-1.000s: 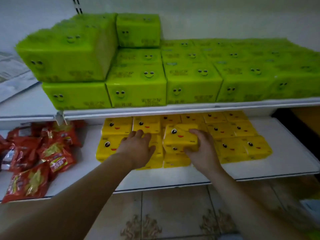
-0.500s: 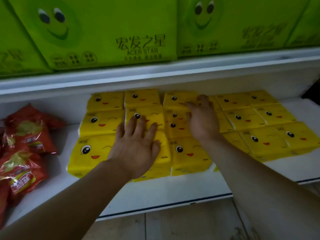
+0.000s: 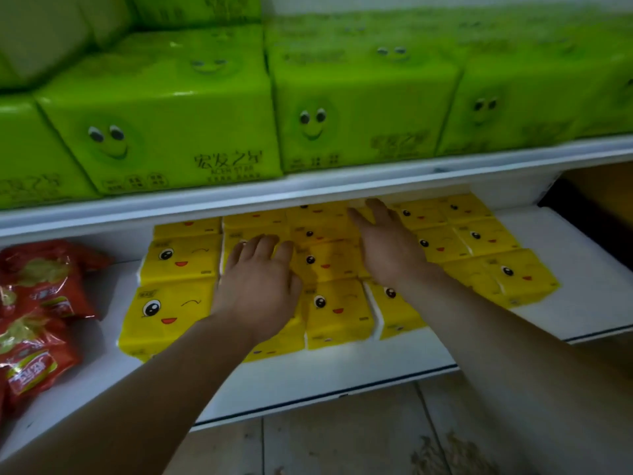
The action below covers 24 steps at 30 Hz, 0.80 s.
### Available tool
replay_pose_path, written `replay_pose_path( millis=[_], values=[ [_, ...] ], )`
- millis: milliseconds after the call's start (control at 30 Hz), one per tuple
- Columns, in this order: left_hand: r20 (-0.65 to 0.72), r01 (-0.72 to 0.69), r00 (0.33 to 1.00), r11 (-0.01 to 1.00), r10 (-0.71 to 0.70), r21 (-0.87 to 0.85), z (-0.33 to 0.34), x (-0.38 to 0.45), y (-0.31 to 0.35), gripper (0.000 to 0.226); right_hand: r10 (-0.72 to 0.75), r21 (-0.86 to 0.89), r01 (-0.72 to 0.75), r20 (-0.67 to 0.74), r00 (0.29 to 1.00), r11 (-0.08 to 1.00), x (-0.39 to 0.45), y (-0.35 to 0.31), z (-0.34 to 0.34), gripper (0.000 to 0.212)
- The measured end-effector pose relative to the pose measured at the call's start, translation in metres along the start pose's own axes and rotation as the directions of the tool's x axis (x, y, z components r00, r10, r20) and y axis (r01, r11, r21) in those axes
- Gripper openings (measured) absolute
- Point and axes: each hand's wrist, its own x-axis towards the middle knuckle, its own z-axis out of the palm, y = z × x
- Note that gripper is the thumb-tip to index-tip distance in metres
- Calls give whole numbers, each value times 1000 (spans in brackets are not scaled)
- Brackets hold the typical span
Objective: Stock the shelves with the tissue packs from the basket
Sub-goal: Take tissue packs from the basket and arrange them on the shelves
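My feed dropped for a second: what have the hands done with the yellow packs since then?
The right hand let go of the yellow pack it was gripping a second ago and now lies flat, fingers straight, reaching farther back over the yellow tissue packs. The left hand stayed pressed flat on the packs beside it. The green packs above and the red snack bags have not moved.

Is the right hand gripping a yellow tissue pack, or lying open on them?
Open. The right hand lies flat with straight fingers on the yellow tissue packs of the lower shelf, curled round none.
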Motion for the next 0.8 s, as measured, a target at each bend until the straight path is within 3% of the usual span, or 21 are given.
replay_pose_path(
  millis=[167, 300, 467, 633, 800],
  values=[
    [49, -218, 972, 964, 228, -154, -40, -12, 93, 56, 42, 141, -34, -55, 998, 989, -83, 54, -60, 51],
    [112, -397, 891, 874, 441, -282, -72, -30, 190, 40, 97, 258, -81, -50, 994, 963, -177, 100, -121, 35],
    [71, -483, 800, 709, 596, -513, -84, -85, 306, 27, 346, 288, -330, -4, 938, 899, -326, 170, -185, 30],
    [205, -420, 651, 571, 731, -705, -63, -165, 392, 25, 560, 205, -562, 71, 825, 802, -469, 215, -210, 25],
    [370, -266, 525, 560, 767, -784, -40, -236, 445, 16, 677, 74, -689, 138, 723, 721, -578, 222, -221, 28]
  ],
)
